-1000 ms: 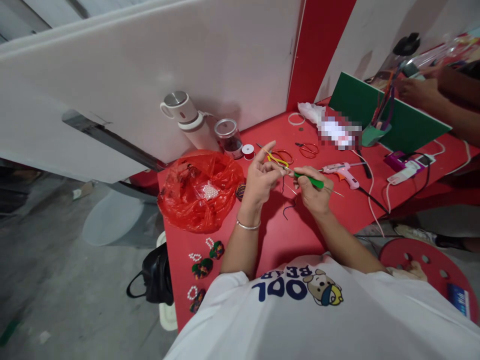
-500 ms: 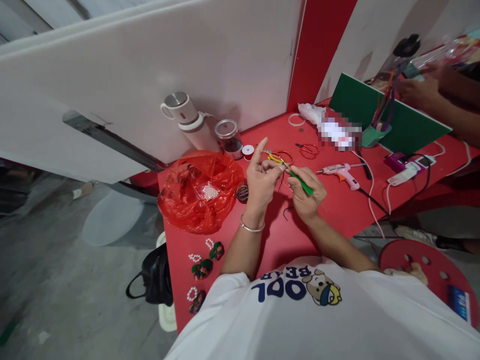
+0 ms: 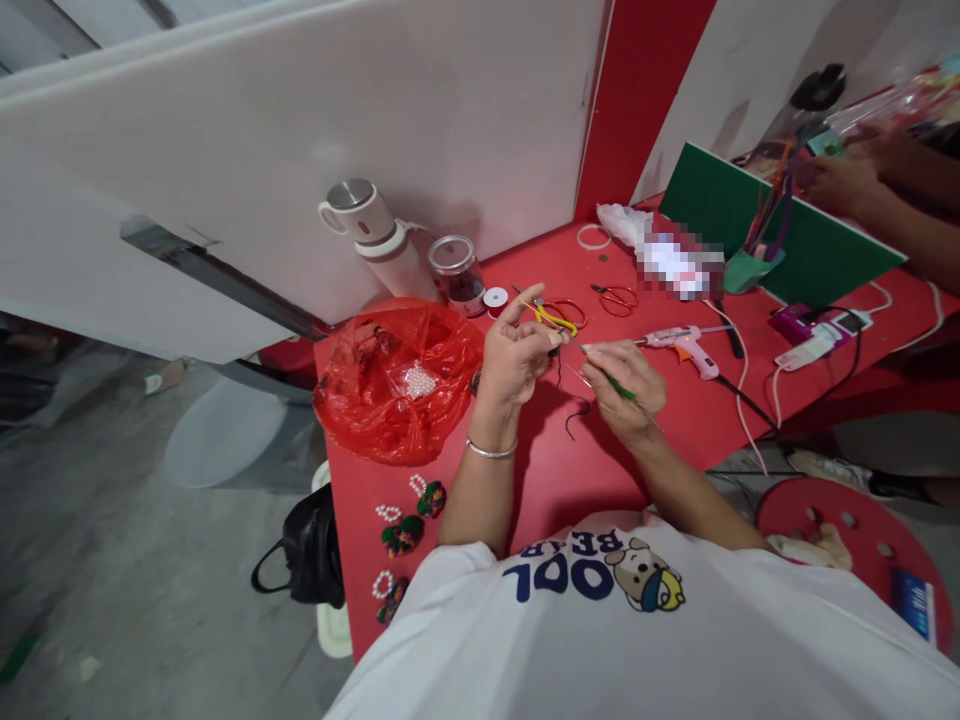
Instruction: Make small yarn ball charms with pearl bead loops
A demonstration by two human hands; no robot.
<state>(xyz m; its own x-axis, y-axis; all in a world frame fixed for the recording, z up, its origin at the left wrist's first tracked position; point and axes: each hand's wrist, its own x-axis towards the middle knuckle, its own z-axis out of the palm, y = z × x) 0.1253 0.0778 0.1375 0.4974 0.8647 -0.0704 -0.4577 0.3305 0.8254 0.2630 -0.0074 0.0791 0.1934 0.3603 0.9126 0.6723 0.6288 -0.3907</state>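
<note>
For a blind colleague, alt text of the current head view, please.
A person's right hand holds a green-handled tool near the left hand, where dark thread hangs, over a red table. A pink glue gun and red bag with white beads lie nearby.

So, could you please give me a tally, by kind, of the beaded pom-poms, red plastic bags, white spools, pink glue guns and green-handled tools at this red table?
Beaded pom-poms: 3
Red plastic bag: 1
White spool: 1
Pink glue gun: 1
Green-handled tool, in the right hand: 1
Total: 7
</note>
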